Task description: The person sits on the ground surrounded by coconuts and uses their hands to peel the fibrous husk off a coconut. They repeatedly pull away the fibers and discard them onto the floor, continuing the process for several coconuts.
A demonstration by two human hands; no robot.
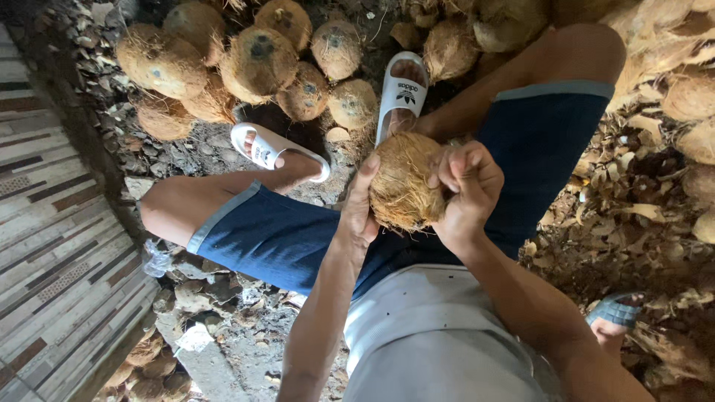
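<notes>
head view — one coconut (pixel 402 190), two hands

navy shorts (pixel 283 238) with pale hems, grey shirt (pixel 439 335), white slides (pixel 402 89)

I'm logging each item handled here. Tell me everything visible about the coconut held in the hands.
The coconut is round, brown and covered in rough, hairy fibre, with no cracks visible. It is held above the lap, over the blue shorts. The left hand cups its left side; the right hand grips its right side, fingers curled over the top. Its underside is hidden.
</notes>
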